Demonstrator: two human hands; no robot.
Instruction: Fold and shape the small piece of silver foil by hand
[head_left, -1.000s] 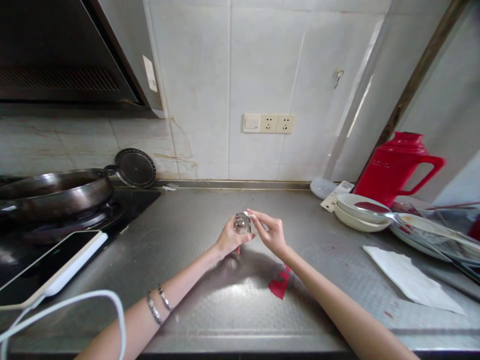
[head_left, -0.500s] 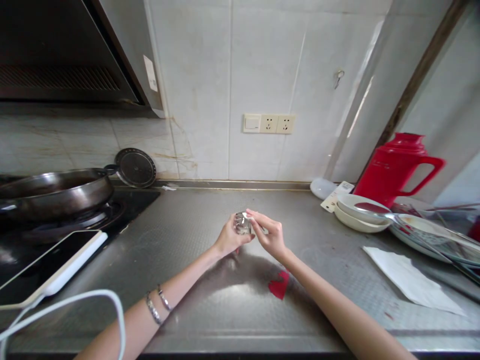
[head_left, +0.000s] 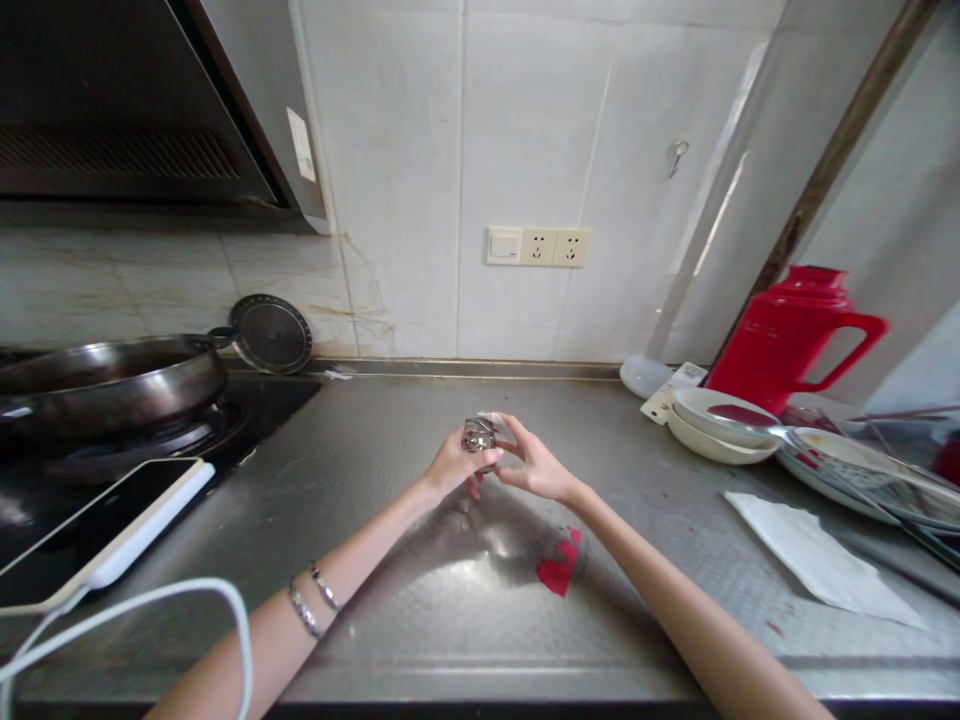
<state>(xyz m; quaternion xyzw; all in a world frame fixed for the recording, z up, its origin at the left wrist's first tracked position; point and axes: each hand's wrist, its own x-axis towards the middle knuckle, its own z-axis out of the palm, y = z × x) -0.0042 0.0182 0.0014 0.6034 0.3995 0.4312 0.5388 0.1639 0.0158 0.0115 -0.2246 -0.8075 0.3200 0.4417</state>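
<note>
In the middle of the counter my left hand [head_left: 454,462] is closed round a small shiny object [head_left: 478,433], clear and dark like glass or glossy wrapping; its exact kind does not show. My right hand [head_left: 534,464] curves round the right side of the same object, thumb low and forefinger near its top. A thin, clear, film-like piece [head_left: 495,420] shows at the top, beside the right fingers. A torn red scrap [head_left: 559,565] lies on the steel counter [head_left: 390,420] in front of my hands.
At left, a steel pan [head_left: 127,385] sits on the black stove, with a phone [head_left: 105,530] and its white cable [head_left: 172,590] nearer me. At right stand a red thermos [head_left: 787,345], stacked bowls [head_left: 724,440] and plates, with a white paper [head_left: 821,555] in front.
My right fingers have spread from a pinch at the object's top to a curve round its right side. The object has turned and shifted slightly left.
</note>
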